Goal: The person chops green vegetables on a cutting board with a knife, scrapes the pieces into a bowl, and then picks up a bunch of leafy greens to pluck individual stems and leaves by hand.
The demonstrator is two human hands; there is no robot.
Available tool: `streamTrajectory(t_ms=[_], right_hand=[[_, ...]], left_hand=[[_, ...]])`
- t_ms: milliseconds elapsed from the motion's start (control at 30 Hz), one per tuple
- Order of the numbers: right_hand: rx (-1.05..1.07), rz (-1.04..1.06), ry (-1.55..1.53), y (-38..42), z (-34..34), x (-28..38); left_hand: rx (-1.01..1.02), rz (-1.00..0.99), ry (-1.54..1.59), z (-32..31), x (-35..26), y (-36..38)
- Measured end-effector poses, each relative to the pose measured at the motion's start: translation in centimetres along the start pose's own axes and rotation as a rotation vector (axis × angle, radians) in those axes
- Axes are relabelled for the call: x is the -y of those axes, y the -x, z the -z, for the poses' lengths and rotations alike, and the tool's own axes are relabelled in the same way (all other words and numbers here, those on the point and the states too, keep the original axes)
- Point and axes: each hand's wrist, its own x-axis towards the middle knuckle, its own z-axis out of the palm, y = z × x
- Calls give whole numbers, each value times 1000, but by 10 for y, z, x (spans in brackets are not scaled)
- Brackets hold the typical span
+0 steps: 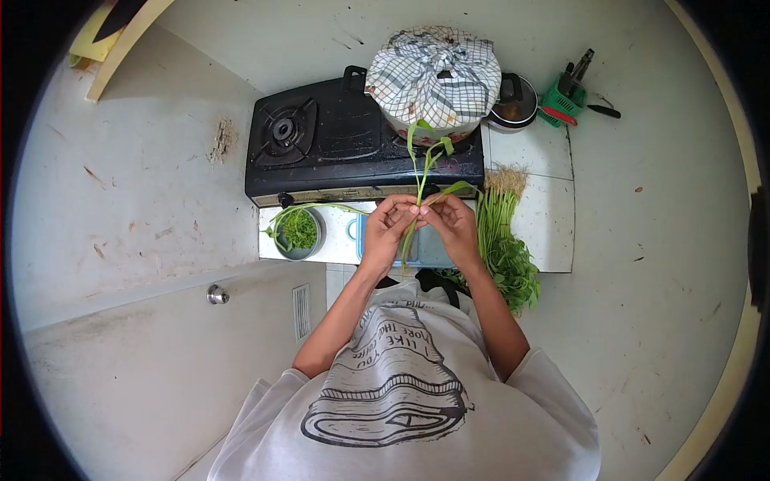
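Both my hands meet in the middle of the head view, over the counter's front edge. My left hand [390, 230] pinches a green stem of what looks like water spinach [423, 170], its long leaves pointing up and away. Fingertips of my right hand [454, 230] are closed on the same stem, touching the left ones. Below them lies a light blue cutting board [434, 252], partly hidden by my hands. To the left stands a round bowl [318, 245] with picked greens [298, 229] in it. A rooted bundle of greens [503, 240] hangs over the counter edge on the right.
Behind my hands is a black gas stove [345, 156], with a large pot [433, 128] topped by a checked cloth [437, 72]. A smaller lidded pot [514, 103] and a green utensil basket [561, 103] stand at the back right. Walls enclose both sides.
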Motion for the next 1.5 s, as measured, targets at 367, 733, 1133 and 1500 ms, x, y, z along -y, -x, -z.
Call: streamTrajectory(t_ms=[367,733,1133,1500], right_hand=[[-128,364,313,7,-52,3],[-218,493,507,34,-58,14],[-319,622,727,35,-48,31],[-274,800,872,30,-42,32]], left_hand=[[32,-17,367,9,-25,15],[106,86,445,3,-22,26],[149,99,399,-17,-25,18],[84,102,421,-22,-28,18]])
